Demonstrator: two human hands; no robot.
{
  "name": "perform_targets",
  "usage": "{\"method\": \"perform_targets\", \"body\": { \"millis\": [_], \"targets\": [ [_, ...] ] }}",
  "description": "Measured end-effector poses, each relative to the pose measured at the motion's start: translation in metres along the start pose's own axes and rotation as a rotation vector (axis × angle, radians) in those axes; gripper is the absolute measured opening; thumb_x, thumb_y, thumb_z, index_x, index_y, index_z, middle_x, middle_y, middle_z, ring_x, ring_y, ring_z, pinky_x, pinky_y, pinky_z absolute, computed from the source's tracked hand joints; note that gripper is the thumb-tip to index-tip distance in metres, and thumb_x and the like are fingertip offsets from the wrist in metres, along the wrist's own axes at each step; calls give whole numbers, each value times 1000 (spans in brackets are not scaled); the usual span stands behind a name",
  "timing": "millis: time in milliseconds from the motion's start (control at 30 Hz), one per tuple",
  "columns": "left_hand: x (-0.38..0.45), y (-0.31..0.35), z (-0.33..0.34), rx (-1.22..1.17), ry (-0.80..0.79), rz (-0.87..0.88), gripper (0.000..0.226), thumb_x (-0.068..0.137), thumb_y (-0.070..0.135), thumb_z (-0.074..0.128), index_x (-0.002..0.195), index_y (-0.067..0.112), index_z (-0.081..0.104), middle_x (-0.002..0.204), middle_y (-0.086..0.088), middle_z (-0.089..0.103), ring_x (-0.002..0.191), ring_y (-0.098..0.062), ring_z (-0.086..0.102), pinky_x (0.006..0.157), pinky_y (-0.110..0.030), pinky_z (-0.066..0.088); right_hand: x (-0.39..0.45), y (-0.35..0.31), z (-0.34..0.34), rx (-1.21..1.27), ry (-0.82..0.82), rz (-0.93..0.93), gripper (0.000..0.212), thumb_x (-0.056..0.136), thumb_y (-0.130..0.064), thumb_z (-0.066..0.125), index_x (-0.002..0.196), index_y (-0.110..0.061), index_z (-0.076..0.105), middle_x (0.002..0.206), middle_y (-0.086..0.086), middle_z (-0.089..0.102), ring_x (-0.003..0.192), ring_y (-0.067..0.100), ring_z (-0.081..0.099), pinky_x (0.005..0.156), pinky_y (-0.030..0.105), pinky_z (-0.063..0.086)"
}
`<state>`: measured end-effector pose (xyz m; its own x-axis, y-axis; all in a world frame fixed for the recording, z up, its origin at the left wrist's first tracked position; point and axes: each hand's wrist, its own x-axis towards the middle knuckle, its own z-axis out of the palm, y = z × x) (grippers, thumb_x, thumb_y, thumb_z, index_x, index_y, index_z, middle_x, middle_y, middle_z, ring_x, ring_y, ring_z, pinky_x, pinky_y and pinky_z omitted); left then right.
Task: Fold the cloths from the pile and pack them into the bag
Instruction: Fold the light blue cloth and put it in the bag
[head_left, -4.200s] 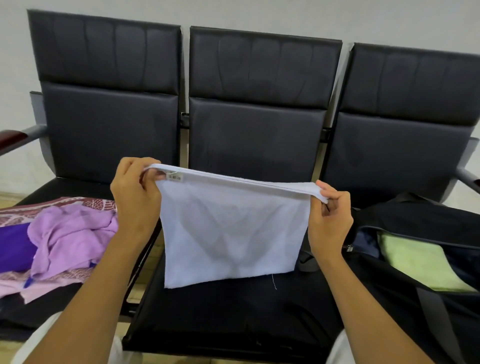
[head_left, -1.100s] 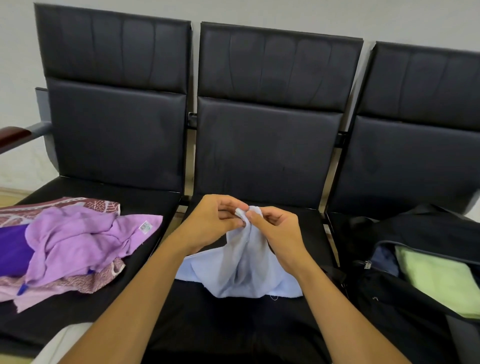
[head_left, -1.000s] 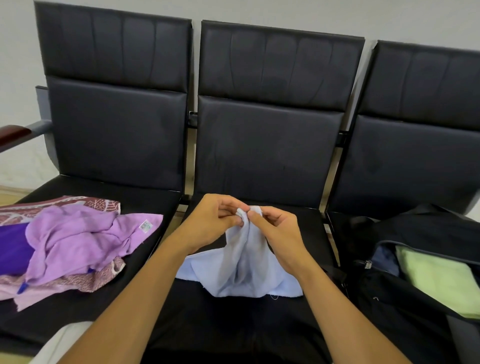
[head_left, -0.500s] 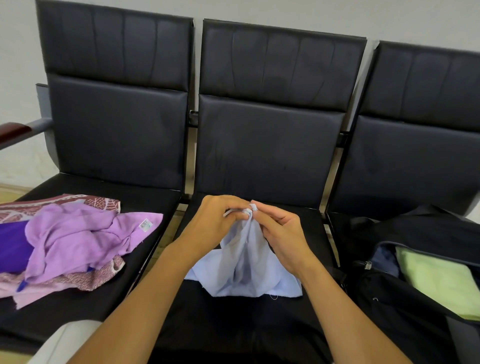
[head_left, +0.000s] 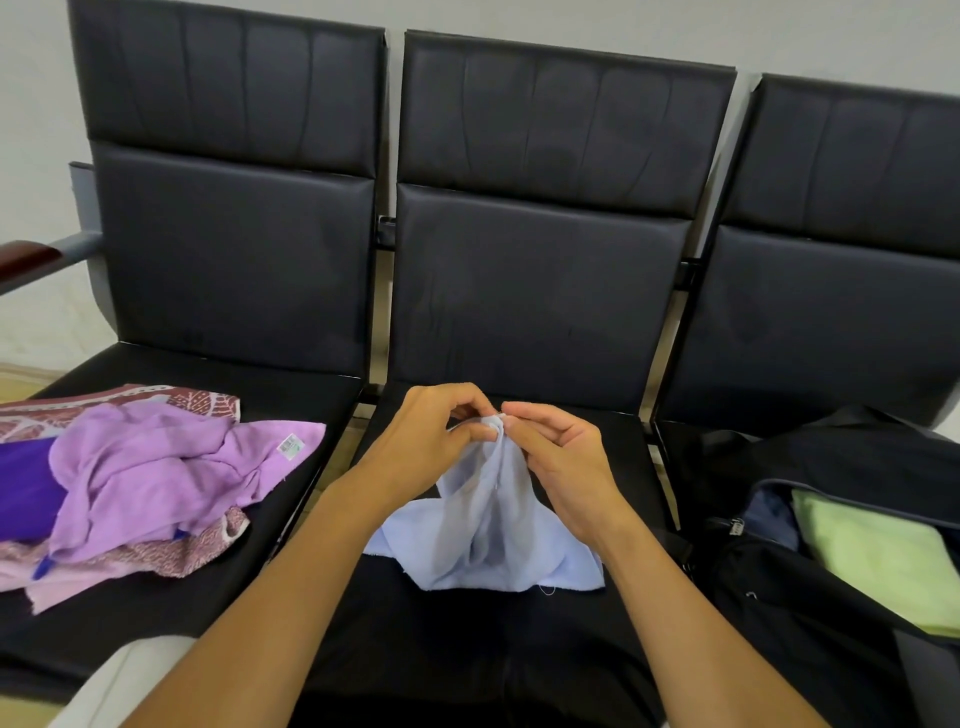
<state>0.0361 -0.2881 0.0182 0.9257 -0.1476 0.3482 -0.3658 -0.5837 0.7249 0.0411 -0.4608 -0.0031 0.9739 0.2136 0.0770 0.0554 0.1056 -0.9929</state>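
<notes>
A single head-worn wide-angle camera looks forward and down from close above the row of three black padded seats (head_left: 519, 291), squarely facing the middle backrest. Both forearms enter from the bottom edge, so the view sits at arm's reach. Straight lines bow near the frame edges.

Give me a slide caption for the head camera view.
Both hands pinch a pale blue cloth over the middle seat, between cloth pile and bag.

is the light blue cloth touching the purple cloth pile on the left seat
Apart. The head view shows the light blue cloth on the middle seat, with bare black seat and a gap between seats separating it from the purple cloth pile.
</notes>
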Motion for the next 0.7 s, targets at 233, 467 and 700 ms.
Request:
{"method": "perform_targets", "body": {
  "millis": [233,467,700],
  "targets": [
    [2,1,0,21,18,-1,22,90,15,66,112,12,66,95,7,62,82,0,58,74,-1,44,-1,-2,-1,20,-7,-11,32,82,-19,73,115,-18,70,107,2,76,105,18,71,92,33,57],
    [3,3,5,13,21,62,13,91,13,64,104,13,66,97,4,63,84,-6,60,74,-8,47,-2,4,8,-310,-52,-76,9,89,-14,73,94,-7,75,83,14,72,74,23,68,68,31,57],
    [-1,-22,-8,225,-315,-194,15,87,32,69,98,25,59,91,7,61,80,-7,58,67,-23,48,3,10,-4,-189,82,33,27,94,-21,63,94,6,66,93,36,58,75,24,55,69,39,48]
  ]
}}
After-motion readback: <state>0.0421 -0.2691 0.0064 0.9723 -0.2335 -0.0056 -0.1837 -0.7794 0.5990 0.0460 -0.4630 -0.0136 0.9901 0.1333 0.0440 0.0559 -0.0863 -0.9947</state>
